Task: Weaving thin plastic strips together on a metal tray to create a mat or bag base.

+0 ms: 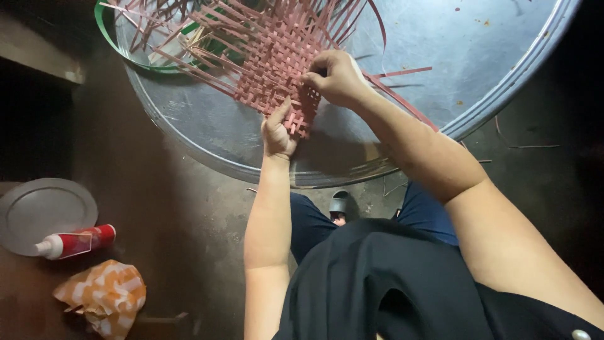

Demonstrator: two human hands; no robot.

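- Far left of the grip, on the dark floor: a round metal lid (43,211), a red and white bottle (75,242) lying across its edge, a crumpled orange and white wrapper (104,294) below.
- Up left of the grip: a green strap loop (108,34) over the rim of the big metal basin (491,56), loose strip ends fanning above it.
- Left hand (278,129): pressed flat on the near corner of the woven red strip mat (277,56), thumb up; fingers partly hidden, so closed or merely resting cannot be told.
- Mat itself: lying on the upturned basin; likely light, thin, springy, stiff along each strip yet easily kinked; best held at the tightly woven part, not by the free ends.
- Right hand (336,77): just right of the left, fingers pinched together on a strip at the mat's edge.
- Right of the grip: long stray red strips (402,72) trailing over the basin, apt to snag a wrist.
- Below: a grey sandal (340,203) between the knees.
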